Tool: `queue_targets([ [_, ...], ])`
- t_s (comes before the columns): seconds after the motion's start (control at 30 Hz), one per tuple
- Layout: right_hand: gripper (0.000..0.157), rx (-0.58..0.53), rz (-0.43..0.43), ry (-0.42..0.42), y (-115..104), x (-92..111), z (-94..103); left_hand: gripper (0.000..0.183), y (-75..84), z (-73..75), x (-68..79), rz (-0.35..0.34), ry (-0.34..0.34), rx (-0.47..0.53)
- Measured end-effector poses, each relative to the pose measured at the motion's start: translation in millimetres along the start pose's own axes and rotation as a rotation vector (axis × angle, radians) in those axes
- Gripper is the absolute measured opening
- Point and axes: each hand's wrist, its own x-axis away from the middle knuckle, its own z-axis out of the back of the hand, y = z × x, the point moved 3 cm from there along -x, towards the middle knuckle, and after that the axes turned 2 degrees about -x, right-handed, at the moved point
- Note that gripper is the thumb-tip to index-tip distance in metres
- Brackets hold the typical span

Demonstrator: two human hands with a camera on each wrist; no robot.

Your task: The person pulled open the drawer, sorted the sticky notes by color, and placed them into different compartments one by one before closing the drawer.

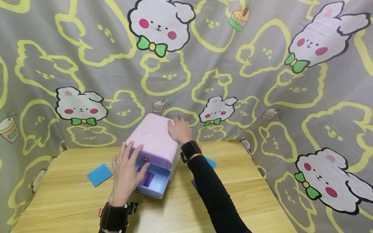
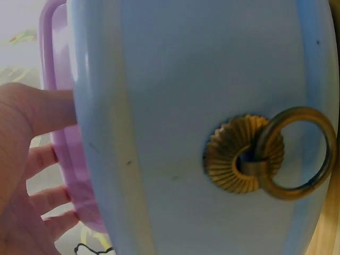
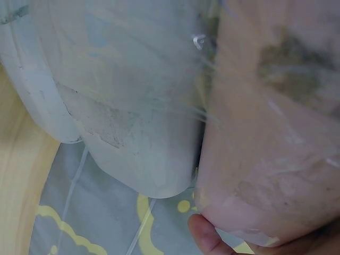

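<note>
A small chest (image 1: 154, 132) with a pink lid stands on the table, its pale blue drawer (image 1: 161, 181) pulled out. Inside the drawer lies a purple card (image 1: 147, 179). The left hand (image 1: 125, 174), fingers spread, touches the lid's front left edge, its thumb over the drawer. In the left wrist view the drawer front (image 2: 175, 79) carries a brass ring pull (image 2: 297, 154). At the lid's back right corner, the right hand (image 1: 180, 131) grips with thumb on top and fingers over the edge. One fingertip (image 3: 207, 234) meets the pink lid (image 3: 265, 159) in the right wrist view.
A blue card (image 1: 99, 174) lies left of the chest. Another blue card (image 1: 210, 162) and a dark purple one (image 1: 194, 184) are partly hidden by the right arm. A patterned curtain (image 1: 175, 64) hangs behind the wooden table (image 1: 247, 194).
</note>
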Motion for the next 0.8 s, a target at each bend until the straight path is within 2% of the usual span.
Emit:
queue_targets([
  [0.2,0.058,0.002,-0.015,-0.004,4.6,-0.5,-0.9,0.078,0.5,-1.4,-0.9,0.022,-0.036,0.020],
  [0.4,0.057,-0.041,-0.009,0.016,4.2,-1.2,-2.6,0.069,-1.2,-2.1,-3.0,0.039,-0.023,0.039],
  [0.57,0.055,-0.121,0.015,0.038,1.5,-0.6,-3.4,0.066,-3.0,-0.4,-3.1,0.069,-0.012,0.046],
  [0.8,0.053,-0.134,0.005,0.058,4.5,0.7,-4.7,0.054,-0.4,-1.9,-2.9,0.102,-0.012,0.070],
])
